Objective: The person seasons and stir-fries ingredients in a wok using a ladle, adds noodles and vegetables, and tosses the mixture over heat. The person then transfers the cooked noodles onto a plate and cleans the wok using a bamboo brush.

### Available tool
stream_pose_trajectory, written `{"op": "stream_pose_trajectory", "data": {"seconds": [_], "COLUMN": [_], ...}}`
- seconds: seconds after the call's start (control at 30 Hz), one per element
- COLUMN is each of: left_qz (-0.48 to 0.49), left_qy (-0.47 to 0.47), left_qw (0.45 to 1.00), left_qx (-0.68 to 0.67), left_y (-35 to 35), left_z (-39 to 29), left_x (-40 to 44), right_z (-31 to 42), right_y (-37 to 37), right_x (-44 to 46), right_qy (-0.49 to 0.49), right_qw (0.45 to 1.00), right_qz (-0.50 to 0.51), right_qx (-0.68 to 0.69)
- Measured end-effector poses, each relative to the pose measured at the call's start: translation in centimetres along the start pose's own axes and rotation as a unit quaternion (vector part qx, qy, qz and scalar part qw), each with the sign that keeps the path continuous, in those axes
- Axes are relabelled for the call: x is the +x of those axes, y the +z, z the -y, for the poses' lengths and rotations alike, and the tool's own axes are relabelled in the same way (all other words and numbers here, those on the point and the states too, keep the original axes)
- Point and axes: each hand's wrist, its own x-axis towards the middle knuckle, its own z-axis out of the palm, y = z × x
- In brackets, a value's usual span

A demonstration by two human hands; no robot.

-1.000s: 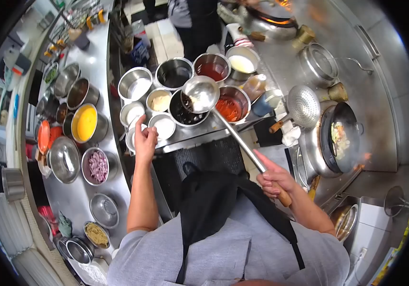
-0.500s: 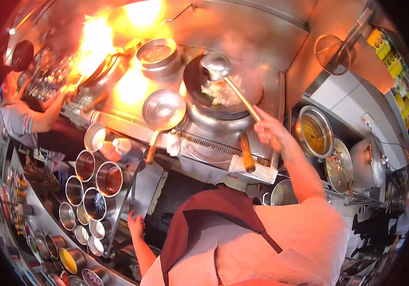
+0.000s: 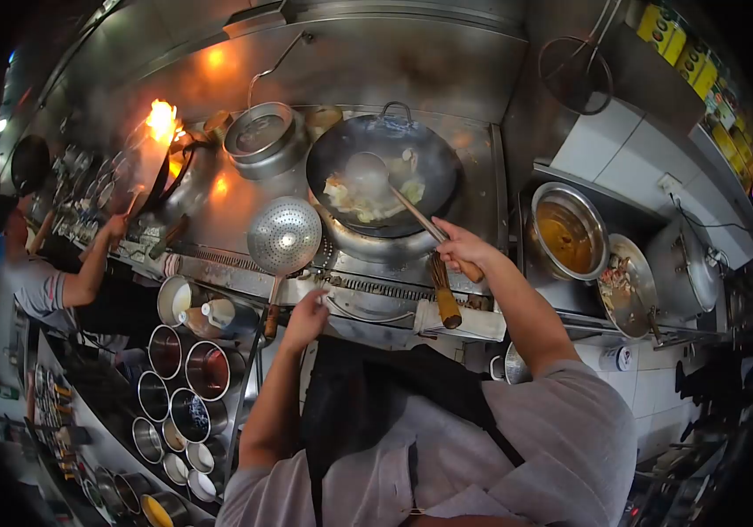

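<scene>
My right hand (image 3: 466, 248) is wrapped round the wooden handle of a metal ladle (image 3: 368, 174), whose bowl rests inside a dark wok (image 3: 434, 154). Pale food pieces (image 3: 350, 204) lie around the bowl, with faint steam over them. My left hand (image 3: 308, 316) is raised at the stove's front edge, fingers curled, right of the handle of a perforated strainer (image 3: 285, 235). Whether it holds anything is too small to make out. A bamboo brush (image 3: 445, 303) lies near a folded white cloth (image 3: 479, 323), below my right hand.
At the left a co-worker (image 3: 51, 285) holds a flaming wok (image 3: 155, 167). A metal pot (image 3: 260, 140) stands between the woks. Sauce pots (image 3: 208, 369) fill the lower left. Right of the stove are a bowl of brown liquid (image 3: 567, 239) and a pan of food scraps (image 3: 627, 285).
The view has swung from the sauce pots to the stove. The ladle has gone from the pots into the wok. My left hand has risen to the stove edge. The co-worker's large flames have shrunk.
</scene>
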Motion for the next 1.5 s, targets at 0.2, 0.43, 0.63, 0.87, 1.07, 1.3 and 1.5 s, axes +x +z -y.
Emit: {"op": "stream_pose_trajectory", "data": {"seconds": [0.2,0.43,0.63,0.87,1.07,1.3,1.5], "left_qz": [-0.007,-0.028,-0.01,0.004,-0.03,-0.025,0.048], "left_qy": [0.175,0.26,0.215,0.213,0.372,0.311,0.301], "left_qw": [0.973,0.893,0.883,0.918,0.881,0.911,0.904], "left_qx": [0.153,0.366,0.417,0.335,0.29,0.269,0.301], "left_y": [3.6,7.1,7.8,6.1,2.6,6.9,6.4], "left_z": [-9.6,-9.3,-8.6,-7.3,-14.1,-7.1,-4.9], "left_x": [9.5,13.8,12.8,17.2,10.6,16.4,6.6], "right_z": [-2.1,-2.3,-2.1,1.1,6.5,4.6,0.7], "right_y": [2.6,1.7,4.8,9.9,6.7,7.7,8.9], "right_x": [1.1,1.7,2.7,-7.5,-14.1,-7.9,-6.3], "right_qy": [-0.027,-0.027,-0.037,0.082,0.009,0.101,0.076], "right_qw": [0.834,0.996,0.856,0.843,0.84,0.78,0.733], "right_qz": [-0.234,-0.035,-0.267,-0.171,-0.063,-0.148,-0.252], "right_qx": [-0.499,-0.077,-0.442,-0.503,-0.538,-0.599,-0.627]}}
